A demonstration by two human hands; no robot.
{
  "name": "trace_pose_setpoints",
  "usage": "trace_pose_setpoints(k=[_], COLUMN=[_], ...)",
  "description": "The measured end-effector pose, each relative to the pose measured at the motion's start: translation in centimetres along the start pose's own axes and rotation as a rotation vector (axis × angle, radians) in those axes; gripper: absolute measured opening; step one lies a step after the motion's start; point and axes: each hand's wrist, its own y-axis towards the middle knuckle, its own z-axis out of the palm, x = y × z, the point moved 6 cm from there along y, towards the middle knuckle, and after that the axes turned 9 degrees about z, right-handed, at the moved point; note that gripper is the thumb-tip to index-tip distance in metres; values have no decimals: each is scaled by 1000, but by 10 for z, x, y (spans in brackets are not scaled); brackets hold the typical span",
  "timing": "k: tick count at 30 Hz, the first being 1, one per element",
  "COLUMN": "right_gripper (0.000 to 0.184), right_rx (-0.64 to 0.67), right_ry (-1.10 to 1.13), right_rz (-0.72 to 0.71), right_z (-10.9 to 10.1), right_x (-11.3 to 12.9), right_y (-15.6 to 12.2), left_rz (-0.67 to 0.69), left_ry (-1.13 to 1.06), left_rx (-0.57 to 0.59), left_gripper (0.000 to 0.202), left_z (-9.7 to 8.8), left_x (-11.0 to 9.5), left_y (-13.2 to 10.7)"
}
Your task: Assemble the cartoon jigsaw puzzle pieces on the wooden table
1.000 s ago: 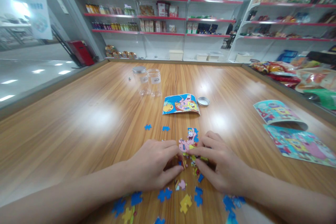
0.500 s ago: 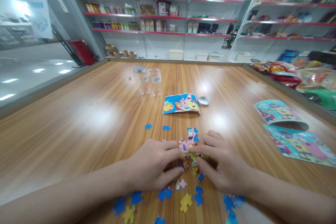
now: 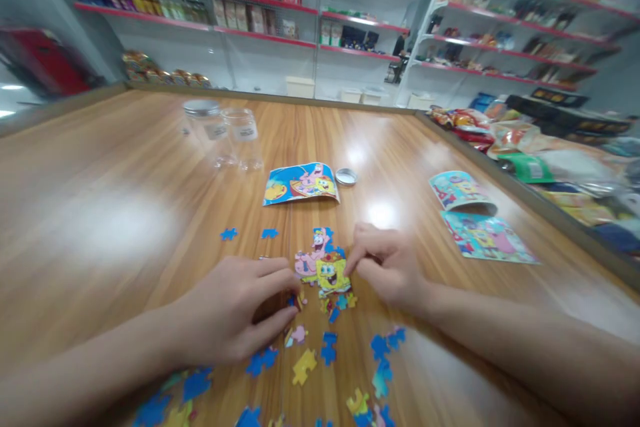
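A partly joined jigsaw puzzle [image 3: 330, 273] with a pink starfish and a yellow sponge character lies on the wooden table. My right hand [image 3: 387, 267] is to its right, the index fingertip touching the yellow part's edge and the other fingers curled; I see nothing held. To the left rests my left hand [image 3: 245, 307], thumb and fingers bent and apart, the tips beside small puzzle pieces [image 3: 301, 301]. Nearer me are a yellow puzzle piece [image 3: 305, 367], a blue puzzle piece [image 3: 329, 348] and several other loose pieces, some partly hidden by the left arm.
Beyond the puzzle lie a curved picture card [image 3: 300, 185] and a metal lid [image 3: 346, 177]. A lidded clear jar [image 3: 213, 137] and an open clear jar [image 3: 244, 140] stand further back. Two picture cards [image 3: 487, 237] are at right, with packaged goods [image 3: 520, 140] beyond the table edge.
My right hand has drawn back rightward from the puzzle, uncovering the yellow character's face, and its index finger now touches the edge. The left hand stays beside the small pieces. The whole view has shifted.
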Motion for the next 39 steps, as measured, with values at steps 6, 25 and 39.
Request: trace_pose_setpoints(k=[6,25,39], right_gripper=[16,42,24], right_rx=[161,1114,1166], right_ry=[263,-224,-340], right_rz=[369,467,537], right_z=[-9,10,9], right_x=[-43,-22,-18], right_y=[22,-1,-5], left_rz=[84,97,38], left_ry=[43,59,-7], left_rx=[-5,37,35], left_gripper=[13,9,10], left_z=[-1,-1,-2], left_x=[1,-1,3], left_y=[-1,0,-2])
